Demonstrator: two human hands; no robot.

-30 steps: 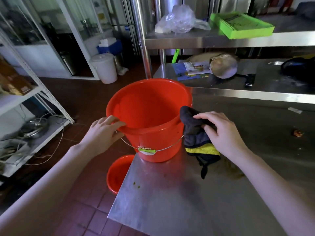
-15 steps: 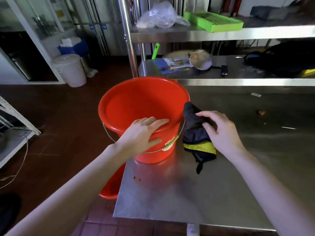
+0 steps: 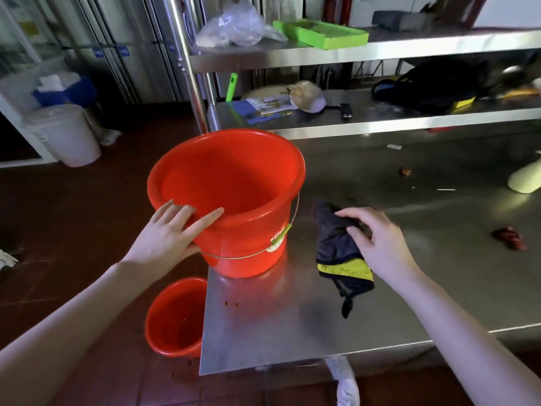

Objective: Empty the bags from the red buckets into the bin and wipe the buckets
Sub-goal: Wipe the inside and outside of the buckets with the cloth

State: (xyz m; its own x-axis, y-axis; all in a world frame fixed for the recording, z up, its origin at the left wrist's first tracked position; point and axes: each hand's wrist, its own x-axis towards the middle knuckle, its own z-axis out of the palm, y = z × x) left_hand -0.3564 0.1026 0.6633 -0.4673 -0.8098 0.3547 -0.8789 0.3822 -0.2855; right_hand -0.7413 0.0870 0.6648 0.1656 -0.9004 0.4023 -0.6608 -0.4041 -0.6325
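Observation:
A large empty red bucket (image 3: 231,194) stands upright on the left corner of the steel table (image 3: 292,323), its wire handle hanging down in front. My left hand (image 3: 172,232) lies on its near-left rim, fingers over the edge and thumb against the outer wall. A dark cloth with a yellow edge (image 3: 339,256) lies on the table to the right of the bucket, apart from it. My right hand (image 3: 377,241) pinches the cloth's top. A second, smaller red bucket (image 3: 175,317) stands on the floor beside the table's left edge.
A white lidded bin (image 3: 67,136) stands on the floor at the back left. Shelves behind the table carry a plastic bag (image 3: 231,27), a green tray (image 3: 319,33) and a black bag (image 3: 433,86). Red scraps (image 3: 508,237) lie on the table at right.
My left hand slid along the rim to the near-left side. My right hand drew the cloth off the bucket's side, rightward and down onto the table.

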